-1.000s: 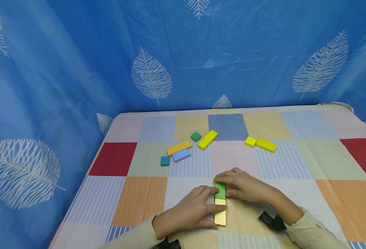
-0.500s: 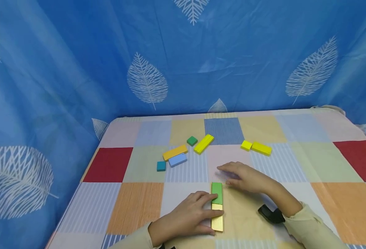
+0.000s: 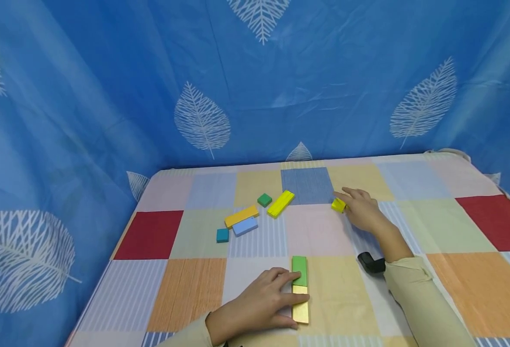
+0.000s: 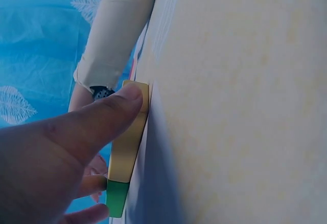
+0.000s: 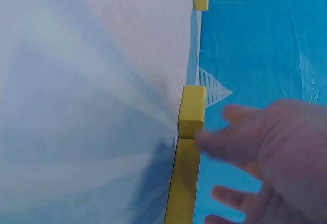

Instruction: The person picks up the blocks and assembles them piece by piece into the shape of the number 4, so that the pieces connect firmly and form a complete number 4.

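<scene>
A green block (image 3: 299,271) and a gold block (image 3: 300,314) lie end to end in a line in the head view. My left hand (image 3: 258,300) rests on them from the left, fingers spread: one finger crosses the gold block and another touches the green one. The thumb lies against the gold block in the left wrist view. My right hand (image 3: 362,210) is over the far right blocks, its fingertips at the small yellow block (image 3: 337,206). In the right wrist view a longer yellow block (image 5: 184,183) adjoins it; the hand hides that one in the head view.
Left of centre lie a long yellow block (image 3: 281,204), a small dark green block (image 3: 264,200), an orange block (image 3: 241,216), a light blue block (image 3: 245,226) and a small teal block (image 3: 222,235). A blue curtain (image 3: 350,96) hangs behind the patchwork-covered table (image 3: 324,231).
My right hand has left the green block and moved away to the far right, over the yellow blocks. My left hand stays on the gold and green blocks. The head view has shifted slightly.
</scene>
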`<action>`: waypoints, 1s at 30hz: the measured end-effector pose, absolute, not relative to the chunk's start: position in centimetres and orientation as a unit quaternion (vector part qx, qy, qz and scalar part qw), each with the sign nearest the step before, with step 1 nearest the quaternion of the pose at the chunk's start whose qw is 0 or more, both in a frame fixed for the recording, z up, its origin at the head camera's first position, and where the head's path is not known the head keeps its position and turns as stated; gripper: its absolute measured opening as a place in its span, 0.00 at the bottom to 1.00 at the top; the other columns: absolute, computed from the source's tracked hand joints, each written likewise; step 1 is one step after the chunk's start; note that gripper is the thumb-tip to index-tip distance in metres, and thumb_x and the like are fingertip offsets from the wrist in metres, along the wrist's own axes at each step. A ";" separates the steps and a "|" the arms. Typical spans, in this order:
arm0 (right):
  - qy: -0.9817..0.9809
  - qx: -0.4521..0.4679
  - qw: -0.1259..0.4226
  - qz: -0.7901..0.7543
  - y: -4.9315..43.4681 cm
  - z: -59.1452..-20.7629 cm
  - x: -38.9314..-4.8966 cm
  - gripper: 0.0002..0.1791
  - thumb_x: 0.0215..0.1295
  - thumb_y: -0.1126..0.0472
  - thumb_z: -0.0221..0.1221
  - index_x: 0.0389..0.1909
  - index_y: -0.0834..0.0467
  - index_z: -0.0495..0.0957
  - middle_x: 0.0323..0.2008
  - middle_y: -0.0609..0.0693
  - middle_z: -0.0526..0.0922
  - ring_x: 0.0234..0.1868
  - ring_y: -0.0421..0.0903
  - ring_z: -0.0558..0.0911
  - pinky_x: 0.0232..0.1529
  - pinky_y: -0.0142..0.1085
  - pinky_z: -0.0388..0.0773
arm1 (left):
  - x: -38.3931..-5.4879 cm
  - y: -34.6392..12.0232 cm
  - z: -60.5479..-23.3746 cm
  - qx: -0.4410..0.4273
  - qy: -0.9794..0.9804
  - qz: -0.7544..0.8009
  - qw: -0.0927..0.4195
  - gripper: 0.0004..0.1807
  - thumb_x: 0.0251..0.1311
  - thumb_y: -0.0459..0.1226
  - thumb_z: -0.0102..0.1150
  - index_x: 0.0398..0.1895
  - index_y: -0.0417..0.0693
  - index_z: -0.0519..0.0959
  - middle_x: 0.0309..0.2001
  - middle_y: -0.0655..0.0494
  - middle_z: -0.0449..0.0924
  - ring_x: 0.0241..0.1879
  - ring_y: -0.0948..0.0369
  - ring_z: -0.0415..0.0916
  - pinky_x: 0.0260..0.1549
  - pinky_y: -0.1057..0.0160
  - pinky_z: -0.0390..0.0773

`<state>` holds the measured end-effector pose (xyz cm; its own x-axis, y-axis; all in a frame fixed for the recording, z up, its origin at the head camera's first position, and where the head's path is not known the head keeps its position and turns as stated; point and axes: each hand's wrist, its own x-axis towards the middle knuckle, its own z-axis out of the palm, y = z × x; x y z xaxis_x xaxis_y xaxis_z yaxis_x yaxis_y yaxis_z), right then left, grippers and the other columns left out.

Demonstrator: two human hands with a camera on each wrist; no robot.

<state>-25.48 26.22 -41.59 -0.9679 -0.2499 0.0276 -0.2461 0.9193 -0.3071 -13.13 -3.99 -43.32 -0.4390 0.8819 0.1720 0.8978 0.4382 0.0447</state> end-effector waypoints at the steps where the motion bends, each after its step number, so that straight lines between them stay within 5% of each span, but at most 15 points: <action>1: 0.981 -0.121 0.013 -0.151 26.2 -41.7 -25.6 0.27 0.61 0.72 0.49 0.63 0.59 0.64 0.63 0.66 0.61 0.62 0.71 0.54 0.52 0.67 0.54 | -13.1 -4.0 -43.3 -0.526 -0.846 -0.065 0.060 0.28 0.52 0.63 0.51 0.56 0.68 0.73 0.61 0.53 0.66 0.57 0.58 0.65 0.52 0.59 0.70; 9: 0.985 -0.120 -0.009 -0.127 25.4 -41.9 -25.5 0.21 0.57 0.68 0.58 0.53 0.60 0.74 0.49 0.64 0.77 0.53 0.67 0.66 0.45 0.58 0.63 | -13.3 -4.2 -43.3 -0.525 -0.847 -0.075 0.050 0.28 0.52 0.63 0.51 0.56 0.67 0.73 0.61 0.53 0.65 0.57 0.58 0.65 0.52 0.58 0.70; 30: 0.961 -0.202 0.012 -0.189 23.6 -41.5 -24.8 0.19 0.48 0.61 0.67 0.42 0.64 0.79 0.39 0.57 0.82 0.39 0.53 0.76 0.44 0.47 0.71 | -13.5 -4.4 -43.4 -0.528 -0.845 -0.073 0.048 0.28 0.52 0.62 0.50 0.57 0.67 0.73 0.62 0.53 0.64 0.57 0.58 0.65 0.52 0.60 0.70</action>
<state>-24.75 23.64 -41.52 -0.9180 -0.3930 0.0535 -0.3839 0.8465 -0.3689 -13.53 -4.39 -43.38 -0.4375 0.8851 0.1588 0.8992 0.4313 0.0734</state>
